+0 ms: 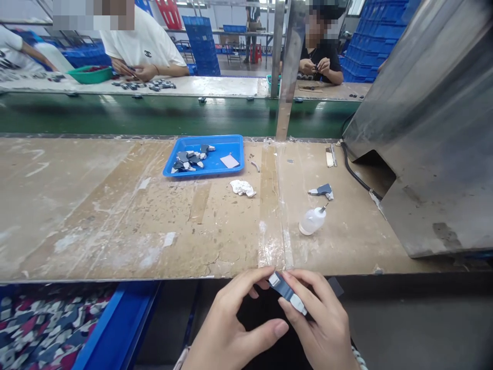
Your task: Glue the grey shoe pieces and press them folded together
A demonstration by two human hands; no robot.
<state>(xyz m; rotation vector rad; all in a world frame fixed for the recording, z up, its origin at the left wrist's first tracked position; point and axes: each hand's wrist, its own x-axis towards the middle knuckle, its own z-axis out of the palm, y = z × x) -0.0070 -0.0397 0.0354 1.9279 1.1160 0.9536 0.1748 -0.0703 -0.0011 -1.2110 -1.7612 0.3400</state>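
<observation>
Part, dark blue with pale ends: just off the counter's near edge, lying 10 to 4 o'clock. Right hand pinches it, thumb below, fingers above. Left hand loosely curled, fingertips at the 10 o'clock end, thumb spread well clear of them. Backs of both hands mostly up.

Counter brown, taped, scuffed with white. From the part: bottle, tilted, 1 o'clock; tissue and blue tray, 11; metal housing, 2; bin heaped with pieces, 9. Green belt crosses at 12; co-workers seated beyond, 11 and 12.
</observation>
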